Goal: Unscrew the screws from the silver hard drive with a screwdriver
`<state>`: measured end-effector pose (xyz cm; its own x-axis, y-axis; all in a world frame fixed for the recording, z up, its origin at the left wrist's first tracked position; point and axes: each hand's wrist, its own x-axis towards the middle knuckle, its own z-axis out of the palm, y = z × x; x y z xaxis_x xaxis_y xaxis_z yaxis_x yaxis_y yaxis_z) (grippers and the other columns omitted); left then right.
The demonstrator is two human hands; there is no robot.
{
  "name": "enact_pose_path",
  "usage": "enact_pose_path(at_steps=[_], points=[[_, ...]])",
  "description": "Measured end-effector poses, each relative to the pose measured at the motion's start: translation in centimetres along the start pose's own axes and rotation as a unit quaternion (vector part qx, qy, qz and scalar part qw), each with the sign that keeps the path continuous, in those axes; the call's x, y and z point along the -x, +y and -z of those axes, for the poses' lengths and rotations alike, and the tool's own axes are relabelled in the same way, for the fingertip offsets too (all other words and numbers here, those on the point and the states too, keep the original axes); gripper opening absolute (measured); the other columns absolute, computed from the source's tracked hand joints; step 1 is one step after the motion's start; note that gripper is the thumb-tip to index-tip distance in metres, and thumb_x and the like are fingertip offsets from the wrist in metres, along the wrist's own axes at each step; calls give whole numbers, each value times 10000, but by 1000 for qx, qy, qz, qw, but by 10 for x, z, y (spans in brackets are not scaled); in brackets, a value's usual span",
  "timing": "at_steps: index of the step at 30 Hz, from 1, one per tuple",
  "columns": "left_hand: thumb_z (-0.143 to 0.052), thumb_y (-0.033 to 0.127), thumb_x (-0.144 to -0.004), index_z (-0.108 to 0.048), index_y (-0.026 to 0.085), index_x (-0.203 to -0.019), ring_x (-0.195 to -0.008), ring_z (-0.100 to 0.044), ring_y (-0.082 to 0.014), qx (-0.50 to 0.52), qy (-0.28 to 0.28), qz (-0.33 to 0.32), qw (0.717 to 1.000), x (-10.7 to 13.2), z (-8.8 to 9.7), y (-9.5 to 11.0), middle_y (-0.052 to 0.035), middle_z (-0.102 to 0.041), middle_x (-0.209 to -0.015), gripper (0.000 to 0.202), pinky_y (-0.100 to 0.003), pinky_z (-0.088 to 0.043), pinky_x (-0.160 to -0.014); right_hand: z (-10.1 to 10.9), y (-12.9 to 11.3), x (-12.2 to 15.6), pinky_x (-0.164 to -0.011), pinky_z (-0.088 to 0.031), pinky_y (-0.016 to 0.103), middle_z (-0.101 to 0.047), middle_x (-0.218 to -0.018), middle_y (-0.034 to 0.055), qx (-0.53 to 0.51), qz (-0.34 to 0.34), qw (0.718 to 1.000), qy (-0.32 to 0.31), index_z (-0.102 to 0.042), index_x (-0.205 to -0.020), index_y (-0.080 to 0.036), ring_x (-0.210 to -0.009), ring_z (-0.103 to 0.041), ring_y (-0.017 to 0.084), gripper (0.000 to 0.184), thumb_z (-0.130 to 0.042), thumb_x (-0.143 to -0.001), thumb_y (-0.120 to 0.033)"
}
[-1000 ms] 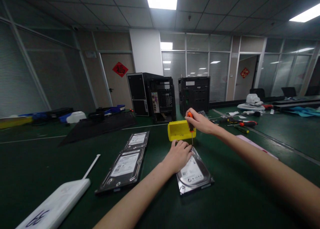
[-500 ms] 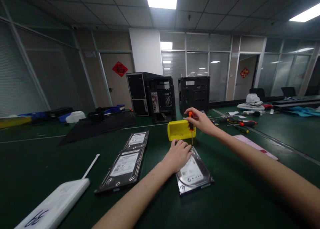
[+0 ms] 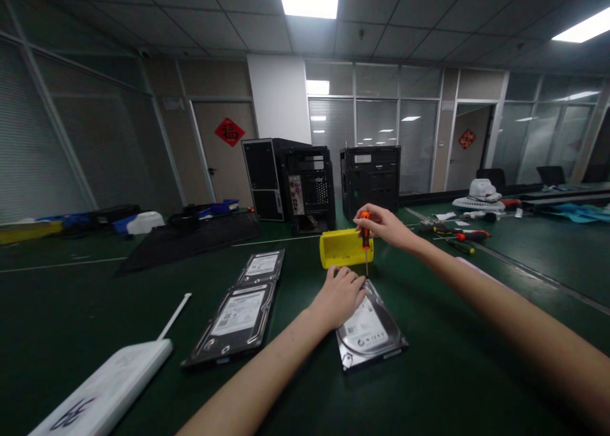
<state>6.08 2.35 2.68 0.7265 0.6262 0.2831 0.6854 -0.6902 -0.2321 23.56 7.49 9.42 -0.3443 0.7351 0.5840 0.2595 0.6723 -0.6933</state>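
Observation:
A silver hard drive lies label up on the green table in front of me. My left hand holds it down by its far left part, fingers bent over the casing. Pinched by its orange handle in my right hand is a screwdriver, upright, with its tip at the far edge of the drive. Whether the tip sits in a screw is too small to tell. Just behind stands a yellow plastic tray. To the left lie two more hard drives, a nearer one and a farther one.
Black computer cases stand at the back, another case beside them. A white device marked by hand lies front left. Pliers and other tools are at the right, partly near a pink sheet behind my right forearm.
My right hand has shifted its grip slightly, showing more of the orange handle, and its forearm has swung a little, covering more of the pink sheet. My left hand and the drive stay put.

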Motion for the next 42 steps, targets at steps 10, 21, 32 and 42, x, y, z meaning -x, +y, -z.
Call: enact_pose_path(at_steps=[10, 21, 32, 42], points=[[-220, 381, -913, -480, 218, -1170, -984, -461, -213, -6, 4, 1, 1000, 0, -1, 1, -61, -580, -1039, 401, -396, -259, -875, -7, 3, 0, -549, -458, 238, -546, -751, -6, 103, 47, 993, 28, -519, -888, -193, -579, -580, 116, 204, -525, -755, -348], [-215, 379, -915, -483, 209, -1164, -975, -469, -211, -18, 12, -4, 1000, 0, -4, 0, -66, -583, -1029, 404, -390, -252, -872, -1, 1, 5, -561, -452, 238, -558, -759, 3, 106, 28, 994, 2, -479, -1012, -197, -629, -550, 111, 232, -404, -821, -304], [-202, 381, -915, -477, 207, -1174, -979, -462, -213, -5, 5, -4, 1000, -1, -4, -1, -65, -580, -1040, 415, -395, -256, -875, 0, 1, 1, -494, -438, 226, -544, -685, -10, 115, 37, 993, 7, -508, -866, -189, -597, -529, 120, 216, -563, -716, -334], [-223, 386, -911, -483, 213, -1169, -982, -459, -218, -1, 1, -2, 1000, 0, 0, 1, -67, -577, -1044, 405, -402, -259, -876, -8, 3, 2, -546, -429, 228, -537, -704, -10, 143, 44, 989, 3, -509, -890, -184, -598, -503, 106, 248, -417, -815, -401]])
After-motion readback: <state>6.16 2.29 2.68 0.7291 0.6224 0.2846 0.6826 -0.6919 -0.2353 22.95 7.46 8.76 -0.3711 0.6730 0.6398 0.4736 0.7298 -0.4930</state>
